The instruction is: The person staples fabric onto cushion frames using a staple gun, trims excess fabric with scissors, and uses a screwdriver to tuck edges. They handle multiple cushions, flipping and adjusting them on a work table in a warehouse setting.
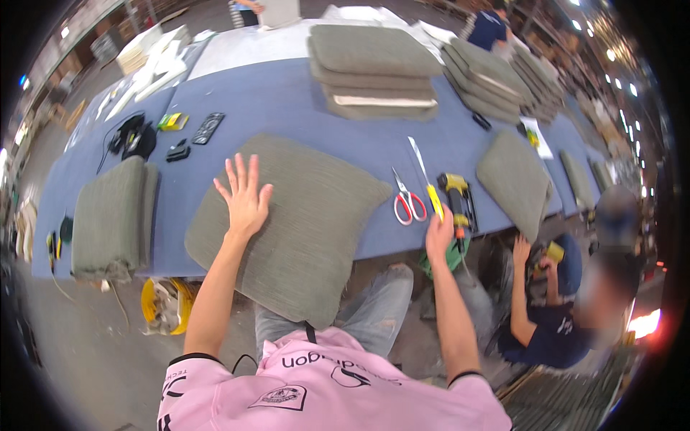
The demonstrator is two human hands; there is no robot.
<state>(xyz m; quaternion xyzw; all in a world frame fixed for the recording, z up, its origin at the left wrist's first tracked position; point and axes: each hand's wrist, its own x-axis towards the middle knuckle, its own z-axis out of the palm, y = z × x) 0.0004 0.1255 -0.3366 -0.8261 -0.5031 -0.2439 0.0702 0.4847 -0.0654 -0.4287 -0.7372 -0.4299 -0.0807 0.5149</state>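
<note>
My left hand (pixel 248 201) lies flat with fingers spread on a grey-green cushion (pixel 309 223). This cushion lies partly on the blue table, and its near corner hangs over the edge above my lap. My right hand (pixel 440 235) is closed at the handle end of a long, thin-bladed tool with a yellow handle (pixel 435 200); the blade points away from me across the table. Left of that tool lie red-handled scissors (pixel 408 205). Right of it is a yellow-and-black air stapler or nail gun (pixel 457 200), with a hose running down past the edge.
Stacks of cushions (pixel 374 68) stand at the back. A folded cushion (pixel 108 215) is at left, near a remote control (pixel 208 128) and a black bundle (pixel 133 136). A yellow bucket (pixel 167 305) stands below. At right, a co-worker (pixel 553 316) touches another cushion (pixel 514 179).
</note>
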